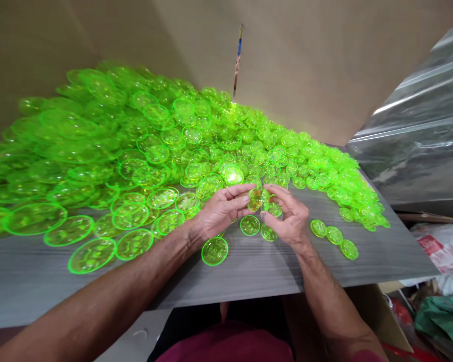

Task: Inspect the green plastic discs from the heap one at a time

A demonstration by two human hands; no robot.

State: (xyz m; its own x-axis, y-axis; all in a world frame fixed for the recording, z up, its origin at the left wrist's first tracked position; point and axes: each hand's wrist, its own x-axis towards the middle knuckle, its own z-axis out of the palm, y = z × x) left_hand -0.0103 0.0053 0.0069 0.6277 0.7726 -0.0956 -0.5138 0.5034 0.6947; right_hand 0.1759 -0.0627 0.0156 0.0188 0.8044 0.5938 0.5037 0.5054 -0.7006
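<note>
My left hand [226, 207] pinches a small transparent neon-green disc [254, 200] between thumb and fingertips. Close beside it, my right hand [288, 213] has its thumb and fingers closed around another small green piece [265, 199], seen edge-on. The two pieces almost meet; whether they touch I cannot tell. Beneath the hands a green disc [249, 225] lies on the grey table, and a larger one [215, 251] sits nearer the front edge. Behind spreads a big heap of similar round green plastic pieces [154, 146], with larger ones at the left and smaller ones at the right.
Three small discs [334, 235] lie in a row right of my right hand. Brown board [294, 60] stands behind the grey wood-grain table [256, 281]. Clear plastic sheeting [419, 141] hangs at the right. Below it are bags [445, 249] and an open cardboard box [377, 314].
</note>
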